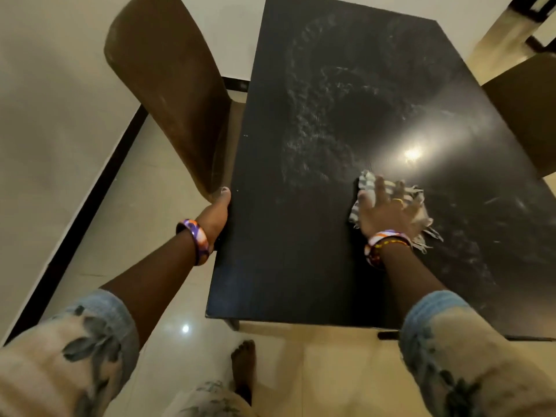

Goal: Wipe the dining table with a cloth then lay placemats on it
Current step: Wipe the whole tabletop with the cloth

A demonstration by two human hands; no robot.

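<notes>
A black dining table fills the middle of the view, streaked with damp wipe marks across its far and right parts. My right hand lies flat with fingers spread on a striped, fringed cloth, pressing it onto the tabletop right of centre. My left hand holds the table's left edge, thumb on top and the fingers hidden below the edge. No placemats are in view.
A brown chair stands pushed against the table's left side, its back close to my left hand. Another brown chair is at the right side. Glossy cream floor tiles surround the table, and my bare foot stands near its front edge.
</notes>
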